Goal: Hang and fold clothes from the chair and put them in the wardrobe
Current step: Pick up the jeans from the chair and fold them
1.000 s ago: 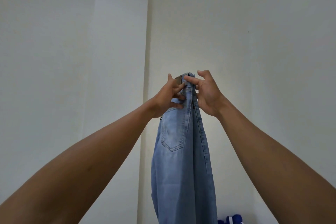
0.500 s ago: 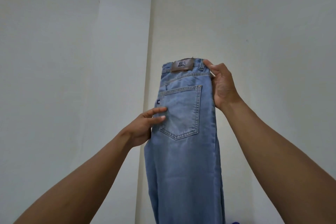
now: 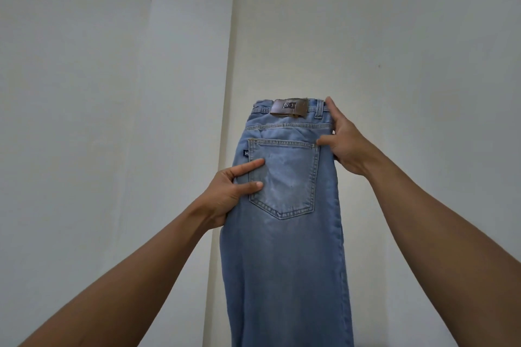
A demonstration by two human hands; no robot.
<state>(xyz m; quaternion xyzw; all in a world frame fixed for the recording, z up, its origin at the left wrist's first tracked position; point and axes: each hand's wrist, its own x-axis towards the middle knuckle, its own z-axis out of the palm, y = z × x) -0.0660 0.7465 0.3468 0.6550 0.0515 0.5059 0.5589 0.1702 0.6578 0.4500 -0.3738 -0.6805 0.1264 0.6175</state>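
Observation:
A pair of light blue jeans [image 3: 284, 256] hangs in front of me, folded lengthwise, with the back pocket and the brown waistband patch [image 3: 289, 107] facing me. My right hand [image 3: 345, 144] grips the right edge just below the waistband, thumb on the front. My left hand [image 3: 234, 191] holds the left edge beside the back pocket, thumb and forefinger lying on the denim and the other fingers behind it. The legs run out of the bottom of the frame. No chair, hanger or wardrobe is in view.
Plain white walls fill the background, with a vertical corner edge [image 3: 228, 65] running down behind the jeans.
The jeans turned from bunched and edge-on to flat with the back pocket facing me. My left hand slid down from the waistband to the left edge and took hold there.

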